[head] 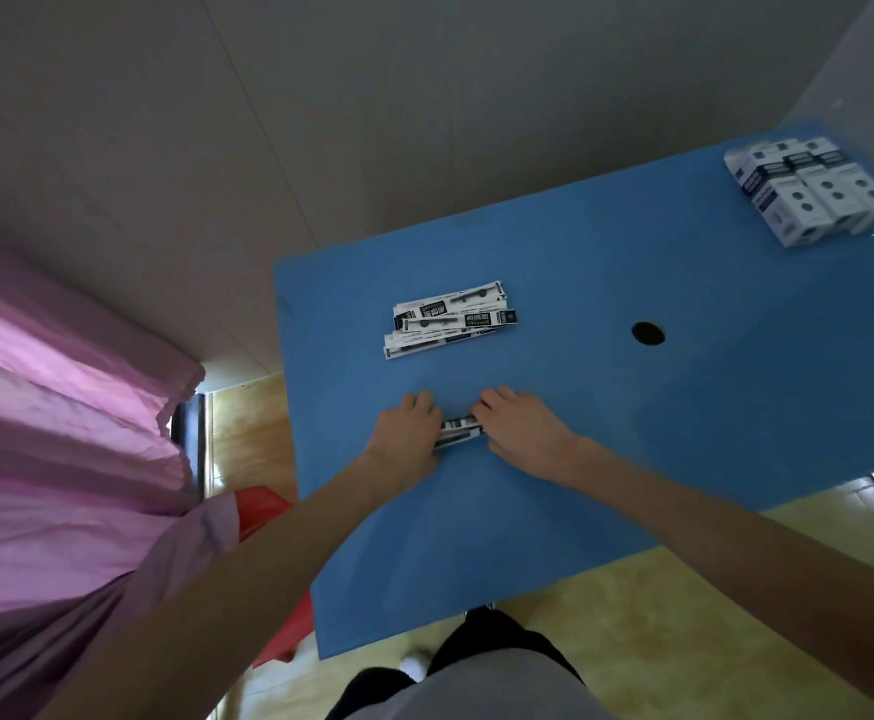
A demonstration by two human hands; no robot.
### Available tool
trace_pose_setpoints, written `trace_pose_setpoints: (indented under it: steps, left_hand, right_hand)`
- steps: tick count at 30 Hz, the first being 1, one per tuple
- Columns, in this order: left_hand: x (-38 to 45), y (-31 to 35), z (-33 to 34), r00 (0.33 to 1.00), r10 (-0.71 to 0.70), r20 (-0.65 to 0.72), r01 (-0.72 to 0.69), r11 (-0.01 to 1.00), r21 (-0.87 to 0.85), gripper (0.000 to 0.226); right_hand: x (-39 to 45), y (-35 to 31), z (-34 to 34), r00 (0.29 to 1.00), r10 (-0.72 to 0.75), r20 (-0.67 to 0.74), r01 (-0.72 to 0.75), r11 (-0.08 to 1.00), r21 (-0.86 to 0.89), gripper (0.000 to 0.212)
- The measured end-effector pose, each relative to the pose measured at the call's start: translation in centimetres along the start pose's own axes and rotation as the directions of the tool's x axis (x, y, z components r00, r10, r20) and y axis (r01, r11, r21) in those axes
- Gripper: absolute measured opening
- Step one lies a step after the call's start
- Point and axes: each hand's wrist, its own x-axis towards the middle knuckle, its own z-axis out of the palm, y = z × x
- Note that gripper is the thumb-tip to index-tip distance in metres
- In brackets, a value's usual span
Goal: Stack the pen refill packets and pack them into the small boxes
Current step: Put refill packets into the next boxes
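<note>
On the blue table (606,459) my left hand (409,433) and my right hand (520,433) grip the two ends of a small stack of pen refill packets (459,431), black and white, lying flat. Only the stack's middle shows between the hands. Farther from me lies a loose pile of several more refill packets (450,318), fanned out. A group of small white and dark boxes (814,192) stands at the table's far right corner.
A round dark hole (648,333) sits in the tabletop right of the loose pile. A pink curtain (61,407) hangs at the left, with a red object (263,506) below the table's left edge. My legs are at the near edge.
</note>
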Motion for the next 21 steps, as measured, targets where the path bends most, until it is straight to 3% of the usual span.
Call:
trace_pose_setpoints:
  steps: [6, 11, 17, 21]
  left_hand:
    - [-3.7, 0.0, 1.1, 0.996, 0.076, 0.046, -0.072, 0.994, -0.08, 0.031]
    - [-7.1, -0.3, 1.6, 0.994, 0.054, 0.091, -0.026, 0.96, -0.28, 0.032]
    - [-10.5, -0.1, 2.6, 0.978, 0.107, 0.18, 0.017, 0.817, -0.576, 0.008]
    - [-12.1, 0.8, 2.1, 0.969, 0.142, 0.202, 0.025, 0.759, -0.651, 0.024]
  right_hand:
    - [-2.3, -3.5, 0.2, 0.999, 0.046, 0.027, -0.047, 0.998, 0.034, 0.028]
    - [-3.8, -6.6, -1.7, 0.99, 0.009, 0.14, -0.016, 0.999, 0.052, 0.027]
    - [-6.2, -9.8, -4.0, 0.975, 0.087, 0.204, -0.125, 0.975, 0.182, 0.024]
    - [-8.5, -10.5, -5.7, 0.968, 0.115, 0.223, -0.167, 0.959, 0.229, 0.014]
